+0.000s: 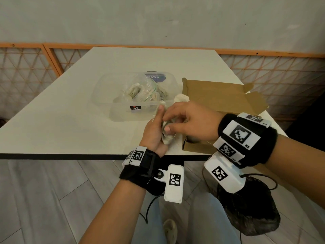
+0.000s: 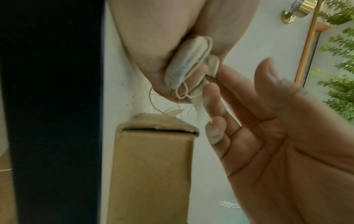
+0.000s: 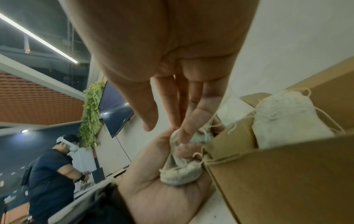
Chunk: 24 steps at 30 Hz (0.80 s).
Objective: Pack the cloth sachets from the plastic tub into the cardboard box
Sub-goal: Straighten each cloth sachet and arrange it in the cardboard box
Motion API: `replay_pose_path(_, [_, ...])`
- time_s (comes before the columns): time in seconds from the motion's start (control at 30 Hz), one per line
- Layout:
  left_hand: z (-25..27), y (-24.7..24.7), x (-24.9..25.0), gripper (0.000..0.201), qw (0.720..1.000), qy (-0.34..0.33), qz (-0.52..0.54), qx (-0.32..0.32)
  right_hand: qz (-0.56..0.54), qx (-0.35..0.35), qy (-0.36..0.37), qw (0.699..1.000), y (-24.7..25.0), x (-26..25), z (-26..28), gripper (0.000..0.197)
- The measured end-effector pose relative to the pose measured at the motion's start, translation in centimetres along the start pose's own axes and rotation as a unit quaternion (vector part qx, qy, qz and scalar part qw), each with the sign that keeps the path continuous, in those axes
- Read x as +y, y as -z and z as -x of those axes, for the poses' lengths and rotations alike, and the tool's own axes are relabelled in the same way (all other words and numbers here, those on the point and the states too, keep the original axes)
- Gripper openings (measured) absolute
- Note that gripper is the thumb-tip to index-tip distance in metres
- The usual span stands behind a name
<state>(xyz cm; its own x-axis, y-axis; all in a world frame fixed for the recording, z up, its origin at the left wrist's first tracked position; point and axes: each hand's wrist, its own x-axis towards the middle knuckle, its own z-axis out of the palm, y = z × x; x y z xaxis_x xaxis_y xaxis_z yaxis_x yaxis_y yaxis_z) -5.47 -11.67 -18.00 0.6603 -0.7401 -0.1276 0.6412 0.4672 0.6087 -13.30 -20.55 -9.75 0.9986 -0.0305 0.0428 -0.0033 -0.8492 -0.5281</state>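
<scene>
A crumpled cloth sachet [image 1: 167,138] [image 3: 182,172] with loose drawstrings lies in the upturned palm of my left hand [image 1: 153,132] [image 3: 157,189], whose fingers stay nearly straight [image 2: 268,136]. My right hand [image 1: 190,118] [image 3: 162,53] reaches over it and pinches the sachet [image 2: 184,65] between thumb and fingertips. Both hands are near the table's front edge, beside the near left corner of the open cardboard box [image 1: 219,101] [image 2: 151,166]. One sachet [image 3: 287,121] lies inside the box. The clear plastic tub [image 1: 121,110] behind the hands holds several sachets in a plastic bag.
Another sachet [image 1: 181,98] rests between the tub and the box's left wall. The white table [image 1: 70,120] ends in a dark front edge just below my wrists. A dark bag [image 1: 249,208] sits on the floor at the right. A person [image 3: 49,174] stands far off.
</scene>
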Motion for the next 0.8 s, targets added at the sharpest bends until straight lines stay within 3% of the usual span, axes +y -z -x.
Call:
replay_pose_path(0.17, [-0.3,0.2,-0.2,0.024,1.0,-0.023,-0.006,0.009,-0.134,0.064,-0.058,0.987,1.1,0.9,0.3,0.012])
replay_pose_path(0.27, [-0.1,0.2,-0.2,0.03,1.0,-0.024,-0.008,0.01,-0.172,0.091,-0.081,0.978,1.9,1.2,0.3,0.01])
replay_pose_path(0.43, [0.1,0.0,-0.1,0.03,0.999,-0.029,-0.015,0.015,-0.221,0.129,-0.117,0.96,2.8,1.6,-0.1,0.012])
replay_pose_path(0.6, [0.3,-0.2,-0.1,0.005,0.999,-0.029,-0.026,0.014,-0.285,0.15,-0.13,0.938,3.2,1.2,-0.1,0.025])
replay_pose_path(0.8, [0.2,0.0,-0.2,0.03,0.999,-0.037,-0.029,0.005,-0.309,0.158,-0.139,0.927,3.3,1.4,0.0,0.03])
